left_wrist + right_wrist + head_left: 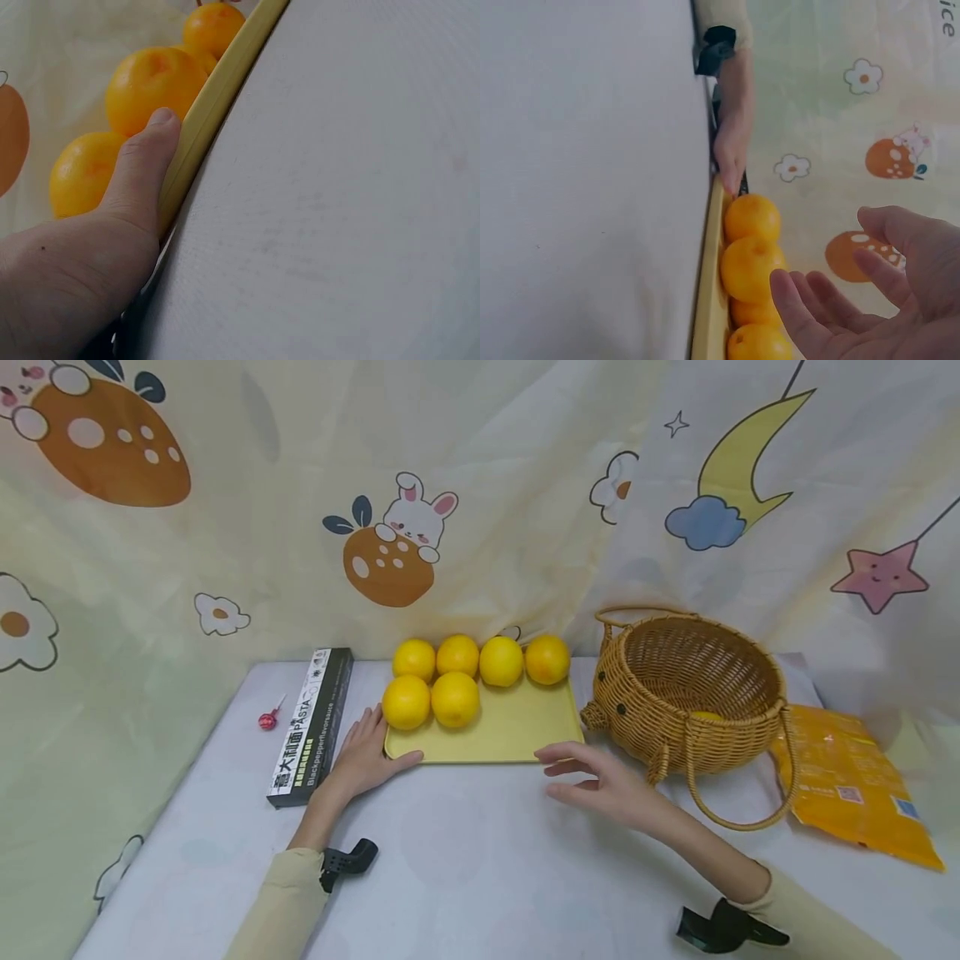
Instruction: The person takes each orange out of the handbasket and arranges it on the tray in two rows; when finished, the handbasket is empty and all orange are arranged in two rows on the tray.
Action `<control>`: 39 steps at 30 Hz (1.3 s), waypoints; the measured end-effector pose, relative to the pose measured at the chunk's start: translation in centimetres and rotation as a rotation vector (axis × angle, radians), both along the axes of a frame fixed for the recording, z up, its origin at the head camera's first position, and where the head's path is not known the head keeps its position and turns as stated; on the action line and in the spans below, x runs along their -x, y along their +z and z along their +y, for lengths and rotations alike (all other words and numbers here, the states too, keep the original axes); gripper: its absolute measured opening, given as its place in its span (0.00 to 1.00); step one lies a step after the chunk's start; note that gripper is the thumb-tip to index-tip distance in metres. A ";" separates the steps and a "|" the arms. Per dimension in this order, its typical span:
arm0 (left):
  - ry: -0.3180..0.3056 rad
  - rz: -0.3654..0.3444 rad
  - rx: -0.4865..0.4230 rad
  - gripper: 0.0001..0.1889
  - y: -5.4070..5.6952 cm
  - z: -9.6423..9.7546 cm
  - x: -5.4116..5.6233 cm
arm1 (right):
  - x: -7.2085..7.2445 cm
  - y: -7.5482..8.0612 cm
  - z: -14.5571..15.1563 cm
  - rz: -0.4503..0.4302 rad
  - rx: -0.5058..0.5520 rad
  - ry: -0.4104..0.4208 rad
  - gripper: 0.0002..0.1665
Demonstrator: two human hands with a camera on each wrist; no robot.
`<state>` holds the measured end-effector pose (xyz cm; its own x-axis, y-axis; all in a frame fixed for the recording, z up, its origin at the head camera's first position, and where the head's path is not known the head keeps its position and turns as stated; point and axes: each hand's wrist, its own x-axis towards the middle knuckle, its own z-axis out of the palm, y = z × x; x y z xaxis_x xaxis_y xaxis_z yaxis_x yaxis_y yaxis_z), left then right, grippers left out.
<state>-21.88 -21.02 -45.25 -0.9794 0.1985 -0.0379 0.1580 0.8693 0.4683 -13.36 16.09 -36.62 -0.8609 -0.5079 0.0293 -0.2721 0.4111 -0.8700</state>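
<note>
Several oranges (501,661) sit on a shallow yellow tray (517,727), a row along its back edge and two in front at the left. My left hand (367,756) lies at the tray's front left corner, its thumb along the front rim. In the left wrist view that thumb (146,161) overlaps the rim beside two oranges. My right hand (603,781), fingers spread and slightly bent, hovers by the tray's front right corner with nothing in it. The right wrist view shows its fingers (806,311) parted in front of the oranges.
A wicker basket (660,735) with an animal face and handles stands right of the tray; something yellow shows inside. Beyond it lies an orange packet (855,785). Left of the tray are a black and white pasta box (311,727) and a red lollipop (267,720). A printed cloth hangs behind.
</note>
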 end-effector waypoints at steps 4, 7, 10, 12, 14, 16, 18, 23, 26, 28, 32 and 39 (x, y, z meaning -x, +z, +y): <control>0.001 0.010 -0.002 0.58 -0.1 0.0 0.1 | -1.2 0.4 1.6 0.003 0.035 -0.013 0.22; -0.001 0.015 0.002 0.58 -0.2 0.0 0.1 | -1.6 0.9 2.5 0.011 0.049 0.002 0.20; 0.003 0.016 0.006 0.58 -0.3 0.0 0.1 | -1.6 1.5 3.5 0.001 0.059 0.021 0.19; -0.002 0.020 -0.002 0.58 -0.4 0.0 0.1 | -1.4 2.0 4.2 -0.016 0.068 0.015 0.20; 0.000 0.016 -0.004 0.58 -0.4 0.0 0.1 | -1.2 2.5 4.7 -0.030 0.073 0.000 0.20; 0.000 0.014 -0.004 0.58 -0.4 0.1 0.1 | -1.1 2.8 5.1 -0.035 0.076 -0.014 0.20; 0.000 0.014 -0.002 0.58 -0.3 0.1 0.0 | -1.0 3.1 5.4 -0.026 0.067 -0.022 0.20; 0.001 0.018 0.004 0.58 -0.2 0.1 0.1 | -1.0 3.0 5.7 -0.016 0.089 0.001 0.21; -0.001 0.017 0.004 0.58 -0.3 0.1 0.1 | -0.9 3.0 6.2 -0.020 0.168 0.056 0.20; -0.004 0.015 0.004 0.58 -0.4 0.0 0.1 | -0.8 3.0 6.6 -0.021 0.214 0.091 0.19; -0.005 0.012 0.001 0.58 -0.3 0.0 0.1 | -0.7 3.1 7.2 -0.020 0.240 0.105 0.20; -0.005 0.008 0.000 0.58 -0.1 -0.1 0.0 | 0.9 4.3 8.3 -0.104 0.304 -0.010 0.18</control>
<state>-21.90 -21.09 -45.31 -0.9786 0.2037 -0.0303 0.1663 0.8686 0.4668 -14.22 24.44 -32.29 -0.8720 -0.4811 0.0901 -0.1727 0.1301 -0.9764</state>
